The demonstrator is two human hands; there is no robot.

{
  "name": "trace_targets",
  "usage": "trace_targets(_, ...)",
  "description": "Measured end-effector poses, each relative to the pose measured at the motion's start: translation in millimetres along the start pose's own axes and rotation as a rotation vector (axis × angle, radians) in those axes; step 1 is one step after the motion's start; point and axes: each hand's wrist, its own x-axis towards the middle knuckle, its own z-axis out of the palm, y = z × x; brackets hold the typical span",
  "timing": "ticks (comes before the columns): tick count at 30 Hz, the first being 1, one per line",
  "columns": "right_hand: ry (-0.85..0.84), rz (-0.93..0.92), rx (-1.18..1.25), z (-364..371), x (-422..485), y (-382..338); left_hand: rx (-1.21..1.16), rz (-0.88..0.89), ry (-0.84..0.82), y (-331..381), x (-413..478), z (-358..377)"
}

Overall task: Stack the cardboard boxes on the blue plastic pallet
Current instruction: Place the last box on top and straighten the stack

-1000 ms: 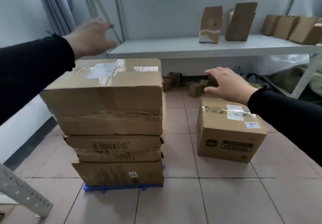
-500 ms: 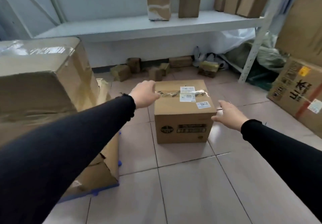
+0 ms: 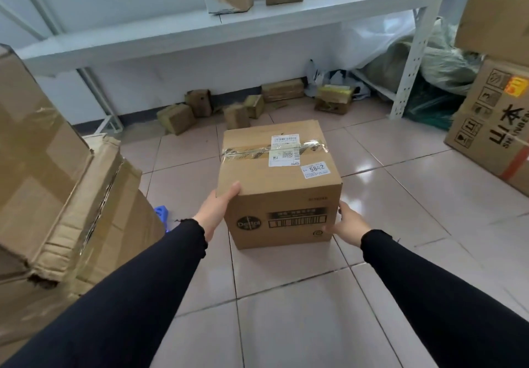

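A taped cardboard box (image 3: pixel 274 173) with white labels and a "5842" sticker stands on the tiled floor in the middle. My left hand (image 3: pixel 216 210) presses flat against its left side, thumb over the top edge. My right hand (image 3: pixel 347 224) grips its lower right corner. At the left rises a stack of three cardboard boxes (image 3: pixel 57 184), crumpled at the corners. Only a small corner of the blue plastic pallet (image 3: pixel 161 214) shows beneath the stack.
A white metal shelf (image 3: pixel 200 30) with upright parcels runs along the back wall. Several small parcels (image 3: pixel 237 110) lie on the floor under it. Large printed cartons (image 3: pixel 495 127) stand at the right, with plastic bags (image 3: pixel 429 61) behind the shelf post.
Both hands have left the stack and come down onto the sides of the labelled box. My view has moved closer and turned right, so the stack now sits at the left edge.
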Motion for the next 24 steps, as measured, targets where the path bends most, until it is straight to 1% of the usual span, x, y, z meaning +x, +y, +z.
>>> trace_targets(3, -0.037, -0.049, 0.107, 8.7, 8.0, 2.5, -0.097, 0.029, -0.018, 2.0, 1.0, 8.2)
trace_targets(7, -0.037, -0.044, 0.439, 19.3, 7.9, 1.1, -0.184, 0.008, -0.016, 3.5, -8.5, 11.3)
trace_targets(11, -0.012, -0.056, 0.569, 24.0, -7.7, -4.5, -0.192, 0.028, -0.001, 6.1, -27.8, 5.6)
trace_targets(13, 0.012, -0.079, 0.610, 17.8, -17.0, -15.9, -0.186, 0.061, 0.006, 20.2, -40.0, -0.5)
trace_targets(17, 0.098, -0.207, 0.611, -23.3, -40.1, -74.0, -0.179, 0.186, 0.048, 87.9, -64.7, -24.3)
trace_targets(21, 0.237, -0.347, 0.566, -86.7, -80.5, -161.8, -0.131, 0.357, 0.074, 191.0, -104.7, -56.5)
trace_targets(24, 0.361, -0.455, 0.510, -129.6, -119.6, -231.7, -0.073, 0.460, 0.126, 271.8, -147.7, -90.8)
